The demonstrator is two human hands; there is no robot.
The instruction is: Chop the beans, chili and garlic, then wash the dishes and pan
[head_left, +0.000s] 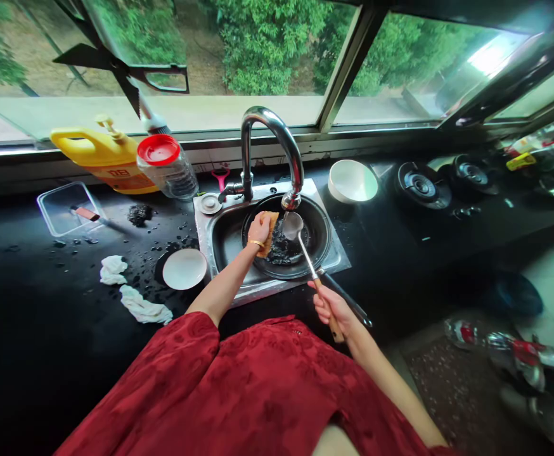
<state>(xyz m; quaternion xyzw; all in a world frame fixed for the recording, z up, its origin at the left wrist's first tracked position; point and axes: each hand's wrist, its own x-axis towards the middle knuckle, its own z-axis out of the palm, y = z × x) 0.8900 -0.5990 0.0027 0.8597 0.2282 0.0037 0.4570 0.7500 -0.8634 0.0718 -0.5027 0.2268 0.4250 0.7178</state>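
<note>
My right hand (330, 307) is closed round the wooden handle of a metal ladle (308, 253). The ladle's round head sits under the faucet (297, 168), over a dark frying pan (325, 247) that lies in the steel sink (224, 288). Water shows in the pan. In my left hand (258, 231) is a yellowish-orange cloth (269, 235), gripped above the pan's left side and apart from the ladle. The pan's black handle (353, 304) sticks out over the sink's front edge, beside my right hand.
Left of the sink are a white bowl (184, 268), crumpled white cloths (144, 307), a knife (89, 215), a clear plastic container (63, 206), a yellow jug (108, 158) and a red-lidded jar (167, 168). On the right stand another bowl (353, 182) and gas burners (420, 185).
</note>
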